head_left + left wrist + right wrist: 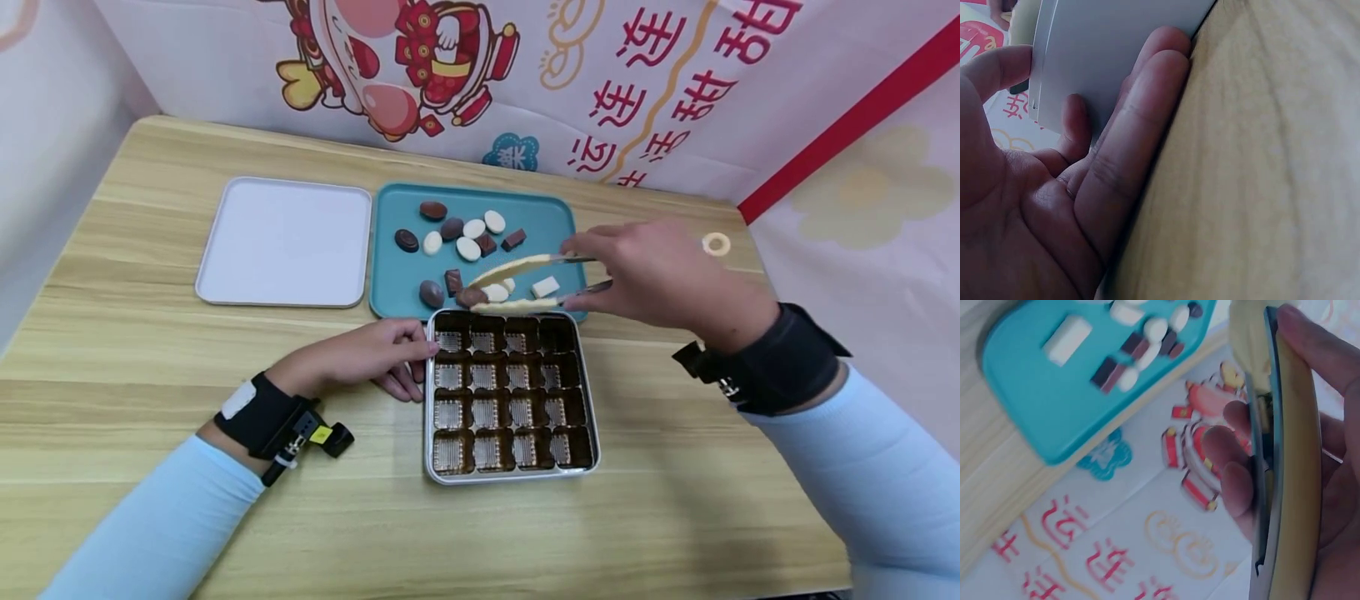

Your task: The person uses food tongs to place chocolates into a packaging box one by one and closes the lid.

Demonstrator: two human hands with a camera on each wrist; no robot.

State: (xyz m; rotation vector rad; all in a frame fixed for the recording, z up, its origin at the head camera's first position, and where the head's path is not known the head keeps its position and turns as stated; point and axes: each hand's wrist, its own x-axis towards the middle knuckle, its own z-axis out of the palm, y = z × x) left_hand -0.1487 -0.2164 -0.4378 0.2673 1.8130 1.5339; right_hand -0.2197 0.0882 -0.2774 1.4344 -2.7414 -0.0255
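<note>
In the head view my right hand (652,271) grips a pair of tongs (525,307) with cream-coloured arms. The tongs' tips are around a brown egg-shaped chocolate (469,297) at the near edge of the teal tray (555,217); whether they press it cannot be told. My left hand (378,357) rests against the left side of a square tin (513,481), thumb at the rim. Several fingers (1141,119) lie against its outer wall in the left wrist view. Inside the tin is a brown divided insert with several compartments, and no chocolate shows in them.
Several white and dark chocolates, such as a white block (545,287) and a dark oval (407,241), lie on the teal tray. Left of it is a white tray (288,242). A cream ring (716,243) lies at the right rear of the wooden table (675,500).
</note>
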